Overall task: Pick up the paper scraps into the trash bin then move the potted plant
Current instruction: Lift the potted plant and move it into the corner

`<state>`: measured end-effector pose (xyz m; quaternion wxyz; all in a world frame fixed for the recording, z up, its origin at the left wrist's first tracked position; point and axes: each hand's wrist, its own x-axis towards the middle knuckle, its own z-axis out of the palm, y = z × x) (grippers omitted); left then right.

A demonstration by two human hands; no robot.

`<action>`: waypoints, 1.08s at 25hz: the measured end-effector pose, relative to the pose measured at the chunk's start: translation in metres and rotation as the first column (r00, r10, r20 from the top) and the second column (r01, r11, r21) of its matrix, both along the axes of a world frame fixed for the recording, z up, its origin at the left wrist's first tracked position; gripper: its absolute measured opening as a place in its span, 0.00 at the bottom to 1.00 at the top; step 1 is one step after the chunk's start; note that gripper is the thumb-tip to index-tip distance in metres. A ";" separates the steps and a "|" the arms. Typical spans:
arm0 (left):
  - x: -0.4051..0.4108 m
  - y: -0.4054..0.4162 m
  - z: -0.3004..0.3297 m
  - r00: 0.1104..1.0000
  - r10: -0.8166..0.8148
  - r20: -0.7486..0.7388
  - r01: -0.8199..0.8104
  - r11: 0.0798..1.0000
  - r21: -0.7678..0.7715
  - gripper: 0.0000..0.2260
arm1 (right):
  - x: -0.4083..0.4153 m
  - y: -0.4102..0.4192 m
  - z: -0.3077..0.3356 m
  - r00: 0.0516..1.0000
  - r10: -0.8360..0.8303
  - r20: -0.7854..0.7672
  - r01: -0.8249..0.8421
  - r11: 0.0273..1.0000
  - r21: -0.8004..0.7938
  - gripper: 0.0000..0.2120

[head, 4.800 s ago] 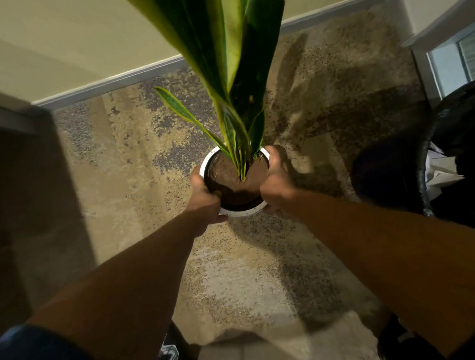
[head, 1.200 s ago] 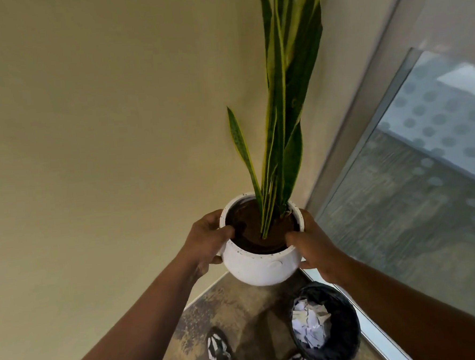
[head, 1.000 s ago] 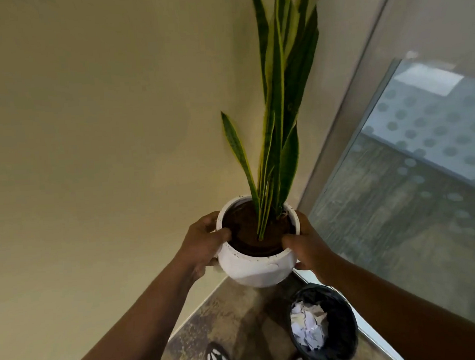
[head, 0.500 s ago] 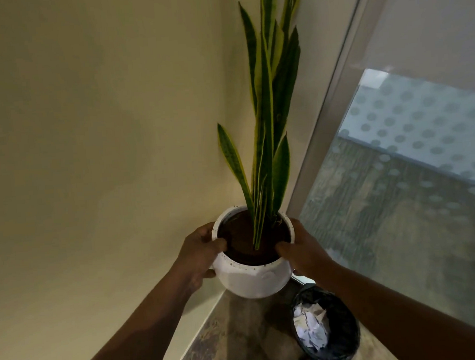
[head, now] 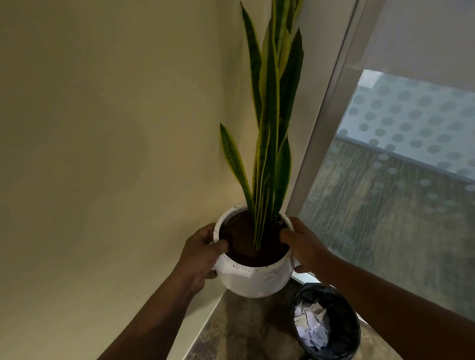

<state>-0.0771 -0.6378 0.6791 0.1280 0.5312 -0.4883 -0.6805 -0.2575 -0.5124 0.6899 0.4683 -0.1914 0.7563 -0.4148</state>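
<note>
In a corner where a cream wall (head: pixel 89 133) meets a glass panel (head: pixel 412 197), the left hand (head: pixel 199 257) and right hand (head: pixel 304 245) clamp one potted plant (head: pixel 257 265) aloft by its rim, thumbs inside. Best lowered level. One trash bin (head: pixel 327 324) below holds paper scraps (head: pixel 309 328), too crumpled to count.

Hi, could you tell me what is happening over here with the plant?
A person holds a white potted plant off the floor by its rim, left hand and right hand on opposite sides, near the wall corner. Below it stands a black trash bin with crumpled paper scraps inside.
</note>
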 end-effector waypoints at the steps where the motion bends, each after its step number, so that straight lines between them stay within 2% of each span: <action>1: 0.000 -0.001 -0.001 1.000 -0.002 -0.005 0.002 1.000 -0.003 0.21 | -0.002 -0.001 -0.001 0.999 -0.031 0.045 0.030 1.000 0.008 0.11; 4: 0.003 -0.006 -0.006 1.000 -0.026 0.004 0.026 0.999 -0.021 0.23 | -0.014 -0.001 -0.008 0.981 -0.084 0.177 0.072 0.995 0.072 0.14; 9: 0.008 -0.015 -0.018 0.993 -0.121 0.004 0.121 0.992 -0.019 0.23 | -0.030 0.008 -0.022 0.934 -0.015 0.358 -0.036 0.990 0.135 0.14; 13: 0.001 -0.012 -0.031 0.991 -0.137 -0.003 0.137 0.991 -0.006 0.20 | -0.035 0.013 -0.037 0.939 0.044 0.341 -0.079 0.993 0.089 0.15; 17: -0.019 0.005 -0.056 0.998 0.021 -0.063 -0.016 0.998 0.065 0.15 | -0.056 0.014 -0.058 0.945 0.007 0.327 -0.029 0.998 0.063 0.15; 19: -0.033 0.024 -0.072 0.994 0.039 -0.105 -0.025 0.990 0.136 0.20 | -0.073 0.015 -0.077 0.947 0.025 0.320 -0.047 0.997 0.061 0.18; 21: -0.045 0.042 -0.089 0.997 0.003 -0.072 0.011 0.980 0.198 0.27 | -0.089 0.016 -0.100 0.944 0.034 0.327 -0.065 0.994 0.085 0.26; 23: -0.058 0.051 -0.110 0.998 0.036 -0.055 -0.022 0.974 0.225 0.28 | -0.106 0.015 -0.127 0.937 0.040 0.347 -0.079 0.992 0.100 0.31; 27: -0.075 0.055 -0.151 0.998 0.070 0.009 -0.070 0.966 0.250 0.25 | -0.126 0.009 -0.176 0.931 0.075 0.358 -0.129 0.983 0.128 0.28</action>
